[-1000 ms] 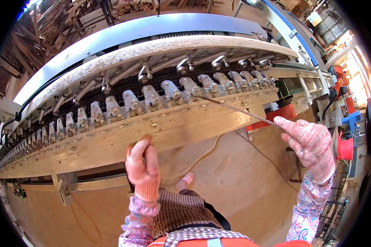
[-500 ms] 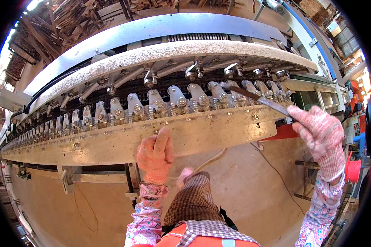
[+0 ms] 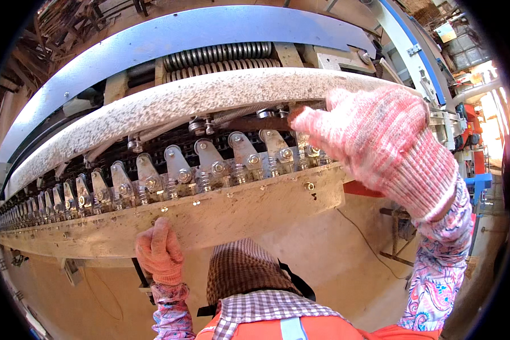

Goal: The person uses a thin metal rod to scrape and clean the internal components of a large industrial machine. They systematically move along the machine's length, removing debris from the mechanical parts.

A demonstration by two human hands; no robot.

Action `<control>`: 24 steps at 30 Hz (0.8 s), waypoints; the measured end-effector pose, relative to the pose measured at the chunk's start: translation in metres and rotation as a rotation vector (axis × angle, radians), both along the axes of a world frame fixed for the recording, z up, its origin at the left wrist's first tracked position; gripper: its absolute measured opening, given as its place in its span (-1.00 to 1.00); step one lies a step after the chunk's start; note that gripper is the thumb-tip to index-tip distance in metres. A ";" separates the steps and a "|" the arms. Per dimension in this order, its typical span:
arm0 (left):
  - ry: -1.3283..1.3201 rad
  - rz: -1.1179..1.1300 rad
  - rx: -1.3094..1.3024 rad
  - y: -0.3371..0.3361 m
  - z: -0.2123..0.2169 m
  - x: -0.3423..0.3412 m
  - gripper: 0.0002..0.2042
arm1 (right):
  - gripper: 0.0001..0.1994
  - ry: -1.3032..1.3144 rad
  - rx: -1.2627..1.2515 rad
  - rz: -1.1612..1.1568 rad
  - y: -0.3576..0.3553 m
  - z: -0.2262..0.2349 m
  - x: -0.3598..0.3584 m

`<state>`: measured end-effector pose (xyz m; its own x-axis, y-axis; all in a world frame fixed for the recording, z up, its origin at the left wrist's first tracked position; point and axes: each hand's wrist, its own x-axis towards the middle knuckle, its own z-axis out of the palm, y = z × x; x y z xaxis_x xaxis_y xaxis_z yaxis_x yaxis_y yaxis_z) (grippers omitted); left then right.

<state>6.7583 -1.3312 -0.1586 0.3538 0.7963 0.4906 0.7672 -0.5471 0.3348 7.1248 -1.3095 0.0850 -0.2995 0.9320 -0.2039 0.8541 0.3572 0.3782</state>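
From the head camera, your right hand (image 3: 379, 136), in a pink knitted glove, is raised close to the lens with its fingers curled around the end of a dark, rusty metal rod (image 3: 255, 123). The rod runs leftward under the long speckled curved bar (image 3: 170, 105), just above the row of grey metal clamps (image 3: 209, 164) with their bolts and springs. Your left hand (image 3: 160, 252), gloved the same, sits lower, pressed against the front face of the pale wooden beam (image 3: 249, 207) beneath the clamps; whether it grips anything you cannot tell. A blue frame (image 3: 198, 28) arches above.
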 end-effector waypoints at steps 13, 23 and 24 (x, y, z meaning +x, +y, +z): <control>0.032 0.087 -0.042 -0.001 0.007 0.010 -0.67 | -0.55 -0.045 -0.099 -0.287 -0.060 0.077 0.050; 0.061 0.126 0.087 -0.003 0.008 0.038 -0.76 | -0.77 -0.060 0.092 -0.094 -0.051 0.013 0.090; 0.041 0.134 0.013 -0.005 0.011 0.034 -0.74 | -0.77 -0.089 -0.009 -0.153 -0.049 0.013 0.088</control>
